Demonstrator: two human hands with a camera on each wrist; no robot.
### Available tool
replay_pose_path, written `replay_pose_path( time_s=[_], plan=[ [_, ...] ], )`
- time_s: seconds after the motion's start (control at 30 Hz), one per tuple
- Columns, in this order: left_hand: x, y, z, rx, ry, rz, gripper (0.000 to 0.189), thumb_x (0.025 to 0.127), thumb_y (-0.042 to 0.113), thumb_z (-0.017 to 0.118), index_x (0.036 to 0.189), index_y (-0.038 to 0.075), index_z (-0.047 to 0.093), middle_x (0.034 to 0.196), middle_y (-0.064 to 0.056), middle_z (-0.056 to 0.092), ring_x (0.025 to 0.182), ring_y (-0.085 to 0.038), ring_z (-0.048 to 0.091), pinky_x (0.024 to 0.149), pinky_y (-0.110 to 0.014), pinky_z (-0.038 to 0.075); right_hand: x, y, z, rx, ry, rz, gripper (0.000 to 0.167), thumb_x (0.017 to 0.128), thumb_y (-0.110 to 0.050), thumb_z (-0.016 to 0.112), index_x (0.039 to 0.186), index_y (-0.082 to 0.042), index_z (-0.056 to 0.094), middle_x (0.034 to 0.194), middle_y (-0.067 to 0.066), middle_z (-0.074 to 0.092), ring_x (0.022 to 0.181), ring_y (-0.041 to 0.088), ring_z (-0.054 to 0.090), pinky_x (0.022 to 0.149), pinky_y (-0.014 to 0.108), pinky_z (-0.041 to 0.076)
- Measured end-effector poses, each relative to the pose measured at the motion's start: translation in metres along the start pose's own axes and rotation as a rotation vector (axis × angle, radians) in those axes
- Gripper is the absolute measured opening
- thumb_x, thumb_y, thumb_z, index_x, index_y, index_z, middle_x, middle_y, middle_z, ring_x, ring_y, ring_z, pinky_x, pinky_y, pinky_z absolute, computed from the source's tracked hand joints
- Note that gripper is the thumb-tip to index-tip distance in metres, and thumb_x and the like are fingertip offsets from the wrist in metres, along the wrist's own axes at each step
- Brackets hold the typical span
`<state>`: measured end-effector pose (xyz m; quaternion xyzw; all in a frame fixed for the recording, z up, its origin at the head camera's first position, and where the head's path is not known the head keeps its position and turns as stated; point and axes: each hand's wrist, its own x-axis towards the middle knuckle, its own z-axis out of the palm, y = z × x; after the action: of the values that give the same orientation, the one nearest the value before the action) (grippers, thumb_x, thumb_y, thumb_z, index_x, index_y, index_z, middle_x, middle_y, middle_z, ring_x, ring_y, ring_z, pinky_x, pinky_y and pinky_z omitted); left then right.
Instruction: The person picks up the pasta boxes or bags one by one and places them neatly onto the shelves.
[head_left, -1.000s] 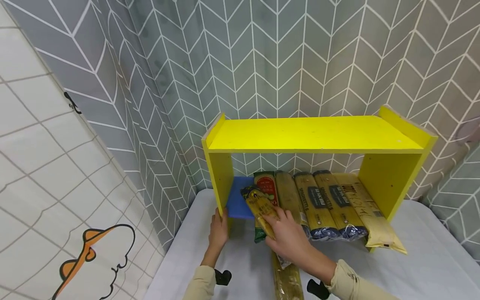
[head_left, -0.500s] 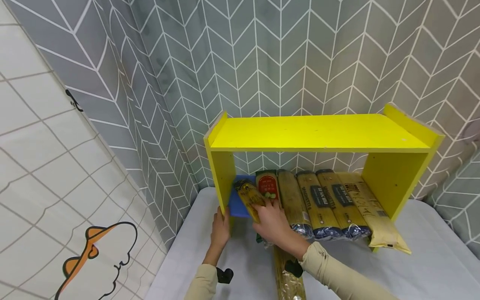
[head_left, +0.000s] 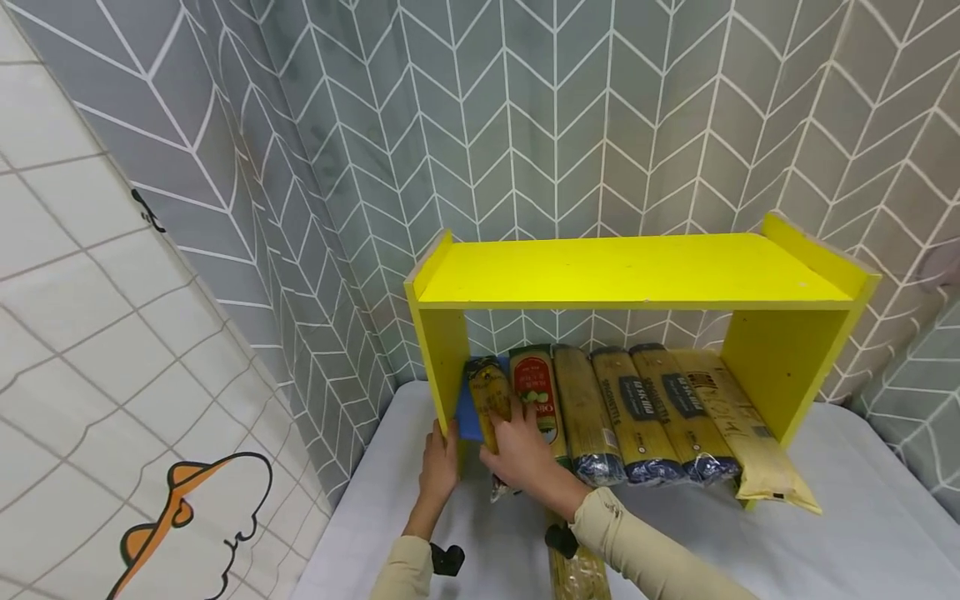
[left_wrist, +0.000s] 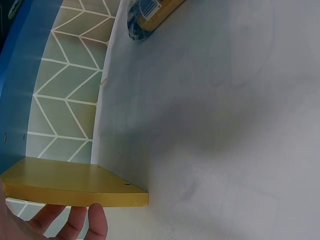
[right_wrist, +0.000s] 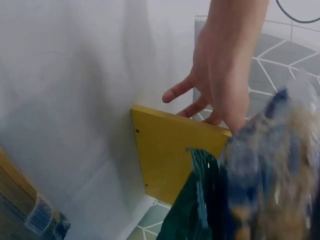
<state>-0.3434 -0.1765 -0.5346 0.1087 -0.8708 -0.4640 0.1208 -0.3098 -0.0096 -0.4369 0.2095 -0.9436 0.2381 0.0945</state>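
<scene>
My right hand (head_left: pixel 521 454) grips a pack of spaghetti (head_left: pixel 487 385) at the left end of the yellow shelf (head_left: pixel 637 271). The pack lies on the blue board (head_left: pixel 467 412), between the left side panel (head_left: pixel 444 350) and a red-and-green spaghetti pack (head_left: pixel 534 379). With my left hand (head_left: pixel 438 467) I hold the front edge of that panel; its fingers (left_wrist: pixel 95 220) lie along the panel's outer face in the left wrist view. The right wrist view shows a crinkled clear wrapper end (right_wrist: pixel 270 185), blurred and close, beside a dark green wrapper end (right_wrist: pixel 192 195).
Several more spaghetti packs (head_left: pixel 641 412) lie side by side to the right, up to a pale yellow bag (head_left: pixel 750 442) near the right panel. Another pack (head_left: pixel 581 575) lies on the white tabletop (head_left: pixel 360 550) in front. A patterned curtain (head_left: pixel 555 150) hangs behind.
My right hand has carried the spaghetti pack leftward and turned it nearly in line with the others, onto the blue board. The left hand stays at the panel.
</scene>
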Motion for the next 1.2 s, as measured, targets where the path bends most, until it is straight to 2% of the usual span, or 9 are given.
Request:
replay_pose_path(
  time_s=[0.23,0.37,0.5,0.6,0.77,0.9,1.0,1.1,1.2],
  plan=[
    [0.003,-0.002,-0.003,0.033,0.020,-0.001,0.059,0.109,0.057,0.029,0.145,0.013,0.046,0.103,-0.016,0.056,0.080,-0.026,0.052,0.061,-0.038,0.036,-0.006,0.015,-0.004,0.123,-0.146,-0.115,0.068,0.098,-0.038,0.068,0.149,0.002,0.048,0.163,0.037,0.023,0.148,0.061,0.024,0.115,0.072,0.030],
    [0.004,-0.004,-0.002,0.031,0.006,0.006,0.060,0.109,0.058,0.028,0.146,0.014,0.045,0.105,-0.017,0.057,0.082,-0.027,0.053,0.062,-0.039,0.037,-0.011,0.031,-0.008,0.176,-0.276,-0.166,0.077,0.097,-0.047,0.068,0.157,-0.009,0.039,0.169,0.030,0.012,0.153,0.060,0.014,0.112,0.075,0.033],
    [0.002,-0.006,0.000,0.023,0.005,0.008,0.062,0.109,0.058,0.028,0.148,0.013,0.044,0.109,-0.019,0.057,0.083,-0.027,0.054,0.062,-0.039,0.038,-0.015,0.043,-0.016,0.118,-0.403,-0.318,0.094,0.089,-0.051,0.077,0.161,-0.014,0.031,0.172,0.026,0.004,0.157,0.053,0.007,0.116,0.073,0.028],
    [0.001,-0.006,0.001,0.014,-0.001,0.012,0.063,0.109,0.059,0.027,0.149,0.013,0.043,0.109,-0.019,0.057,0.083,-0.026,0.053,0.061,-0.039,0.037,-0.017,0.047,-0.019,0.049,-0.437,-0.420,0.102,0.086,-0.050,0.079,0.163,-0.010,0.025,0.172,0.026,0.003,0.159,0.049,0.004,0.120,0.071,0.022],
    [0.001,-0.004,0.001,0.015,-0.009,0.017,0.062,0.109,0.058,0.028,0.149,0.013,0.042,0.110,-0.020,0.057,0.084,-0.027,0.054,0.062,-0.040,0.038,-0.020,0.047,-0.016,0.022,-0.391,-0.421,0.094,0.093,-0.052,0.071,0.163,-0.009,0.025,0.172,0.023,0.008,0.160,0.045,0.007,0.123,0.066,0.021],
    [0.001,-0.002,0.000,0.015,-0.004,0.011,0.063,0.109,0.058,0.027,0.150,0.012,0.041,0.110,-0.020,0.056,0.085,-0.027,0.053,0.063,-0.039,0.038,-0.022,0.043,-0.007,-0.010,-0.286,-0.386,0.082,0.098,-0.051,0.064,0.161,-0.010,0.030,0.171,0.023,0.019,0.158,0.044,0.019,0.122,0.063,0.027],
    [0.001,-0.001,0.000,0.020,0.004,0.008,0.061,0.109,0.058,0.026,0.147,0.013,0.043,0.108,-0.019,0.056,0.084,-0.027,0.052,0.064,-0.039,0.038,-0.024,0.039,-0.001,-0.083,-0.196,-0.364,0.074,0.099,-0.052,0.061,0.158,-0.014,0.037,0.167,0.021,0.030,0.153,0.043,0.032,0.119,0.060,0.034],
    [0.000,-0.001,0.000,0.024,0.018,0.007,0.059,0.109,0.056,0.029,0.145,0.012,0.044,0.108,-0.020,0.057,0.086,-0.030,0.055,0.066,-0.045,0.043,-0.027,0.033,0.005,-0.155,-0.112,-0.346,0.071,0.099,-0.055,0.060,0.155,-0.015,0.043,0.162,0.020,0.039,0.147,0.041,0.043,0.115,0.058,0.041],
    [-0.002,0.001,0.001,0.017,0.025,0.009,0.056,0.109,0.054,0.031,0.144,0.012,0.045,0.111,-0.022,0.059,0.092,-0.034,0.059,0.070,-0.055,0.046,-0.028,0.028,0.009,-0.202,-0.059,-0.311,0.069,0.099,-0.056,0.058,0.153,-0.016,0.045,0.159,0.019,0.042,0.144,0.040,0.046,0.114,0.056,0.043]
  ],
)
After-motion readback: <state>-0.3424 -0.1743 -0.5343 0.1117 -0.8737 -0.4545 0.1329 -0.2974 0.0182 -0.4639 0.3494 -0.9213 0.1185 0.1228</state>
